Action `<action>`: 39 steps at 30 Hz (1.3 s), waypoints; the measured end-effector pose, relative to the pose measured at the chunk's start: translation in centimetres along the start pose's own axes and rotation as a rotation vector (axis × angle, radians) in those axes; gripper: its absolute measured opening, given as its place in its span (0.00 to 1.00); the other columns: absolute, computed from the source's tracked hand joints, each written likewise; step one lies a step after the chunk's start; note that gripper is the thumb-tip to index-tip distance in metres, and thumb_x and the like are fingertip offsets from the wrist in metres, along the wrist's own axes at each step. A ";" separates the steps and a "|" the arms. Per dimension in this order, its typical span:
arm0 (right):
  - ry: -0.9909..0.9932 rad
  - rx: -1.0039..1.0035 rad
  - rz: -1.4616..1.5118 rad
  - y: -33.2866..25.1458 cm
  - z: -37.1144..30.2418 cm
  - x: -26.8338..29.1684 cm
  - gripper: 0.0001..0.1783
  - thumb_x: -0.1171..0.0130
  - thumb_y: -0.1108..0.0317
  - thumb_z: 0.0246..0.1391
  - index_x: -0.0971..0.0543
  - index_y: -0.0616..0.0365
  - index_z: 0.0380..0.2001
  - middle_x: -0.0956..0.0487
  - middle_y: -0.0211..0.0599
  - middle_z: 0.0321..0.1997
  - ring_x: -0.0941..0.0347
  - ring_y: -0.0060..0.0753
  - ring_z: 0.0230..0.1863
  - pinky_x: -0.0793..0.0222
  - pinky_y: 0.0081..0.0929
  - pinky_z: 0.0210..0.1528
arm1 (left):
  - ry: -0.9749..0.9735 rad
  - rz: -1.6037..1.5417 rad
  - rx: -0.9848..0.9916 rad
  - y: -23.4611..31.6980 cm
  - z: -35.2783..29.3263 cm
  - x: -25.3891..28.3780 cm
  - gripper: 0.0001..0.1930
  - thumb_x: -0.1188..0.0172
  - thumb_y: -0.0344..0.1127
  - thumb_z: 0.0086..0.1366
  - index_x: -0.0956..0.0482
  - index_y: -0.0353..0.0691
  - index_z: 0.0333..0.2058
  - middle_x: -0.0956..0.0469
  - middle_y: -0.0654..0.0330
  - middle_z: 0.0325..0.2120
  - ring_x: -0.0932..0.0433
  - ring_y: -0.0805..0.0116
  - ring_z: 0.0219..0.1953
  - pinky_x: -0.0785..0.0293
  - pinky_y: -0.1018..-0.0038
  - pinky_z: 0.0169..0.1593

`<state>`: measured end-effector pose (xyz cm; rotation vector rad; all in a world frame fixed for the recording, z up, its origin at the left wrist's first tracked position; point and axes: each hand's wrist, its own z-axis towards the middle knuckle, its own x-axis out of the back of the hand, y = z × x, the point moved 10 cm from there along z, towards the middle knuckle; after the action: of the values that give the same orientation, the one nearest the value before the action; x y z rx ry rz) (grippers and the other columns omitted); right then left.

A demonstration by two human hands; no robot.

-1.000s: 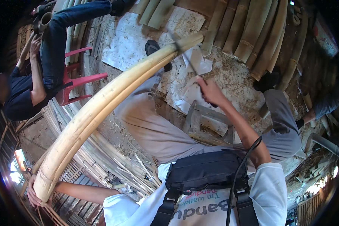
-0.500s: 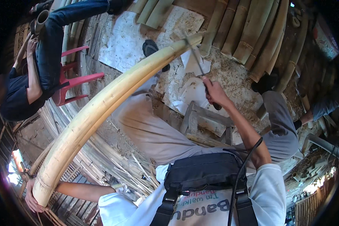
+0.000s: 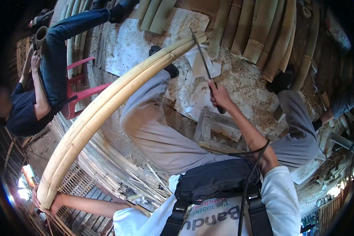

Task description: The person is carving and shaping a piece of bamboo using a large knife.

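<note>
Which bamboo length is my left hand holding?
The long, pale yellow bamboo length, its lower end in your left hand; the greenish-brown bamboo lengths at upper right lie apart from it.

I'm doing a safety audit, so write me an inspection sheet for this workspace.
Surface: stained, dirt-specked sheets underfoot
Job's things: pale bamboo slants across; knife blade crosses its far end in view, contact unclear
Clutter: bamboo strips heaped at left
Hands: left hand holds the pale bamboo's near end; right hand grips the knife by its handle
Cables: black cable runs down the wearer's front
Surroundings: another person at left, beside pink chair; bamboo lengths lie ahead
</note>
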<state>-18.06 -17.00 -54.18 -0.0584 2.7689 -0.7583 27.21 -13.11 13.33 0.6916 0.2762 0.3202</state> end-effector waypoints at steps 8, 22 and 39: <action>-0.158 0.430 -0.312 -2.9 -6.4 -6.6 0.36 0.53 0.38 0.61 0.29 0.63 0.15 0.32 0.34 0.12 0.39 0.24 0.11 0.42 0.29 0.15 | 0.010 0.402 0.019 2.5 2.6 3.1 0.25 0.42 0.40 0.45 0.27 0.26 0.40 0.27 0.44 0.41 0.32 0.43 0.50 0.47 0.45 0.63; -0.133 0.461 -0.311 -2.7 -5.0 -8.1 0.38 0.54 0.35 0.59 0.31 0.64 0.15 0.32 0.36 0.11 0.35 0.27 0.12 0.40 0.32 0.16 | 0.723 0.784 0.263 0.6 0.5 4.2 0.25 0.46 0.33 0.57 0.29 0.24 0.51 0.28 0.42 0.52 0.32 0.43 0.57 0.39 0.46 0.61; 0.090 0.155 -0.239 -0.2 -0.7 -2.9 0.40 0.52 0.37 0.59 0.29 0.66 0.12 0.33 0.36 0.08 0.33 0.34 0.11 0.37 0.37 0.18 | 0.639 0.665 0.375 1.3 3.7 12.8 0.20 0.41 0.33 0.58 0.25 0.25 0.47 0.24 0.45 0.46 0.27 0.49 0.52 0.34 0.50 0.58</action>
<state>-15.46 -16.56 -52.81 -0.3374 2.8092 -1.0570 40.00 -9.45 15.12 1.0332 0.7258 1.1535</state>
